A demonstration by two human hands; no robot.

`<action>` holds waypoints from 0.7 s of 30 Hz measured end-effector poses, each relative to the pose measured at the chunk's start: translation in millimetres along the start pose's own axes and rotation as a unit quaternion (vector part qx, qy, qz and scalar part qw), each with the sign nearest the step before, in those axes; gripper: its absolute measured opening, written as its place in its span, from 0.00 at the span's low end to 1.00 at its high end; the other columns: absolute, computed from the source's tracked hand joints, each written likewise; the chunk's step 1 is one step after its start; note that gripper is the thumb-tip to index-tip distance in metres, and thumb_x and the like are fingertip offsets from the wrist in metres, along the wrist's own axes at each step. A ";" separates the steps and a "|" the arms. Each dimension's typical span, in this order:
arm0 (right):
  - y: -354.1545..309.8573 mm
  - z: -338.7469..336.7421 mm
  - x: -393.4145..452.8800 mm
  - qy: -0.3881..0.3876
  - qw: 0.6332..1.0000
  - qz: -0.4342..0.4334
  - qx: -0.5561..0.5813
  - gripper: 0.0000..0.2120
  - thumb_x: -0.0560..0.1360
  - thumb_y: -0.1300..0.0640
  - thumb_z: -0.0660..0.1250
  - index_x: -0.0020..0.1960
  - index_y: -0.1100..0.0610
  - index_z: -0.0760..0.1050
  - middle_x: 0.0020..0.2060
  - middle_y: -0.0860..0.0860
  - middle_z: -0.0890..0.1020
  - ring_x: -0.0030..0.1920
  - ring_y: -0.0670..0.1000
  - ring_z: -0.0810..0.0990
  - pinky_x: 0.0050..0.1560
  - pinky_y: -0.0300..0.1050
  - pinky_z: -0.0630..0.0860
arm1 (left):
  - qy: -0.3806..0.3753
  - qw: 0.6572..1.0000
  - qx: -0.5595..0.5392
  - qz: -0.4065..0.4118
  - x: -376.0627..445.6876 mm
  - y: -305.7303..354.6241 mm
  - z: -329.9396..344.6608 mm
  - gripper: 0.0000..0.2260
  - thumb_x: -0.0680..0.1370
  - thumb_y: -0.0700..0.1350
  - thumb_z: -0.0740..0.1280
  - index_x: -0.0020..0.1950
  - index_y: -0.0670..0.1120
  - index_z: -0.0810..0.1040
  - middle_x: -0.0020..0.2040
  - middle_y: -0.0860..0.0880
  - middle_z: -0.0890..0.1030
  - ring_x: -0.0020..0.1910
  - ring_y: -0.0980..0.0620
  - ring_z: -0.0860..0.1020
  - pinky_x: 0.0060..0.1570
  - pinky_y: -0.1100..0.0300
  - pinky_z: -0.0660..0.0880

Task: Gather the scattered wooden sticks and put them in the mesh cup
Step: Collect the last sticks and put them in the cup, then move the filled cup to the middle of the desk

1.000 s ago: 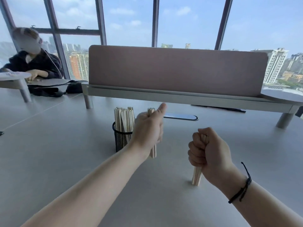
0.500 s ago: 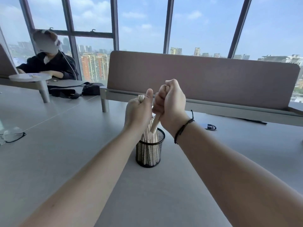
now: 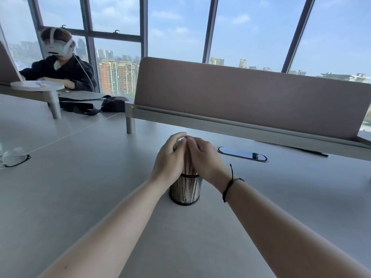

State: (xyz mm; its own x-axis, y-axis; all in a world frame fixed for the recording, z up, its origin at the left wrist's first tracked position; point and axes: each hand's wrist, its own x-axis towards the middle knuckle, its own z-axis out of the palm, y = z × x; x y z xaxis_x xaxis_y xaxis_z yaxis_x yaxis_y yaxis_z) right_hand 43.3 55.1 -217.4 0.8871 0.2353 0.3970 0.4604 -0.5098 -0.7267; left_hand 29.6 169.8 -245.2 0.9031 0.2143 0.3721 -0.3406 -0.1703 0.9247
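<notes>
A black mesh cup [image 3: 185, 190] stands on the grey table [image 3: 80, 197] just in front of me, filled with upright wooden sticks [image 3: 188, 165]. My left hand [image 3: 170, 157] cups the bundle from the left, its fingers curling over the stick tops. From the right my right hand [image 3: 204, 157], a black cord at its wrist, wraps the bundle, and its fingertips meet the left ones above the sticks. Only a narrow strip of sticks shows between the palms. I see no loose sticks on the table.
A dark phone [image 3: 242, 153] lies behind and to the right of the cup. Eyeglasses [image 3: 14, 157] sit at the left edge. A brown divider panel [image 3: 241, 97] on a raised shelf crosses the back. A person [image 3: 60, 71] sits far left beside a black bag [image 3: 112, 104].
Both fists carried their stick bundles over the cup and lowered them in. The hands now cup the standing sticks together. The view shifted so the cup sits centred.
</notes>
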 end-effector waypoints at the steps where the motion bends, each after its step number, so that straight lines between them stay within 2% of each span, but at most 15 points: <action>1: 1.1 -0.8 -3.9 -0.020 0.999 -0.034 -0.009 0.16 0.84 0.53 0.53 0.54 0.52 0.80 0.49 0.46 0.84 0.51 0.46 0.79 0.53 0.45 0.74 | -0.003 1.000 -0.005 0.003 -0.8 -0.7 0.0 0.14 0.85 0.49 0.58 0.68 0.51 0.76 0.63 0.56 0.80 0.63 0.60 0.76 0.67 0.58 0.71; 4: 5.3 -3.2 -5.5 -0.047 0.994 -0.084 -0.053 0.18 0.85 0.52 0.51 0.68 0.54 0.74 0.65 0.47 0.78 0.64 0.43 0.73 0.64 0.42 0.69 | -0.004 0.999 -0.036 0.004 -5.7 1.3 1.5 0.17 0.86 0.50 0.55 0.72 0.49 0.74 0.69 0.55 0.76 0.68 0.60 0.72 0.71 0.59 0.66; 6: 8.2 -4.7 -5.3 -0.069 0.993 -0.075 -0.060 0.19 0.85 0.49 0.52 0.72 0.52 0.71 0.70 0.45 0.73 0.69 0.42 0.69 0.69 0.43 0.66 | -0.003 0.998 -0.054 -0.011 -9.1 4.1 3.8 0.15 0.86 0.51 0.54 0.65 0.54 0.77 0.63 0.59 0.79 0.64 0.65 0.75 0.68 0.60 0.69; 8: 10.8 -6.1 -9.8 -0.083 0.996 -0.038 0.002 0.23 0.83 0.44 0.55 0.76 0.47 0.64 0.75 0.43 0.66 0.73 0.40 0.63 0.74 0.45 0.60 | -0.013 0.997 -0.071 -0.032 -14.2 8.2 6.7 0.15 0.85 0.55 0.53 0.54 0.58 0.79 0.54 0.59 0.82 0.54 0.68 0.79 0.58 0.64 0.73; 9: 11.5 -7.7 -14.8 -0.072 0.996 -0.017 0.054 0.26 0.81 0.41 0.57 0.77 0.45 0.61 0.77 0.43 0.62 0.74 0.40 0.62 0.75 0.46 0.59 | -0.019 0.995 -0.084 -0.044 -17.0 6.7 7.9 0.17 0.84 0.58 0.53 0.53 0.57 0.81 0.53 0.57 0.84 0.53 0.66 0.80 0.56 0.64 0.75; 12: 21.7 -13.2 -41.4 -0.003 0.980 0.042 0.193 0.35 0.73 0.32 0.61 0.77 0.37 0.55 0.75 0.40 0.59 0.70 0.37 0.66 0.74 0.48 0.63 | -0.046 0.991 -0.100 -0.076 -29.2 -2.5 12.6 0.31 0.77 0.70 0.54 0.61 0.50 0.83 0.58 0.51 0.85 0.61 0.55 0.80 0.66 0.51 0.72; 14: 38.1 -16.4 -69.7 0.001 0.975 0.068 0.213 0.40 0.68 0.28 0.64 0.75 0.34 0.53 0.73 0.38 0.60 0.71 0.40 0.67 0.72 0.49 0.67 | -0.060 0.990 -0.088 -0.094 -39.1 -7.4 16.4 0.34 0.73 0.74 0.54 0.62 0.52 0.82 0.59 0.53 0.84 0.61 0.55 0.80 0.67 0.50 0.71; 16: 54.0 -23.2 -99.8 -0.021 0.987 0.076 0.141 0.42 0.66 0.30 0.69 0.75 0.32 0.53 0.69 0.37 0.64 0.69 0.39 0.69 0.69 0.45 0.69 | -0.063 0.991 -0.061 -0.097 -46.3 -9.7 24.0 0.31 0.74 0.74 0.54 0.60 0.54 0.82 0.56 0.56 0.85 0.59 0.58 0.81 0.64 0.55 0.73; 19: 68.5 -36.8 -123.6 -0.019 0.997 0.075 0.020 0.42 0.67 0.39 0.73 0.74 0.35 0.55 0.62 0.38 0.69 0.62 0.36 0.72 0.63 0.41 0.73 | -0.068 0.995 -0.018 -0.065 -52.9 -8.5 37.9 0.28 0.75 0.71 0.53 0.55 0.52 0.81 0.50 0.59 0.85 0.54 0.62 0.81 0.52 0.67 0.73; 21: 72.7 -44.4 -129.6 0.004 0.996 0.091 -0.003 0.40 0.67 0.41 0.73 0.73 0.37 0.57 0.59 0.39 0.71 0.58 0.35 0.73 0.59 0.38 0.74 | -0.073 0.996 0.001 -0.054 -56.3 -10.2 50.8 0.30 0.74 0.72 0.53 0.56 0.50 0.80 0.51 0.56 0.84 0.54 0.59 0.80 0.50 0.66 0.72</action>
State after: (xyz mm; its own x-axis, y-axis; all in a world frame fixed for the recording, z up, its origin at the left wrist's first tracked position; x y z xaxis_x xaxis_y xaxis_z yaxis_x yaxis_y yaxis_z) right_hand -39.6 -49.2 -296.8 0.9556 0.1314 0.2636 0.2916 -0.5489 -0.7833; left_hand -4.5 110.6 -279.7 0.9630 0.0886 0.2545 -0.2391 -0.1550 0.9585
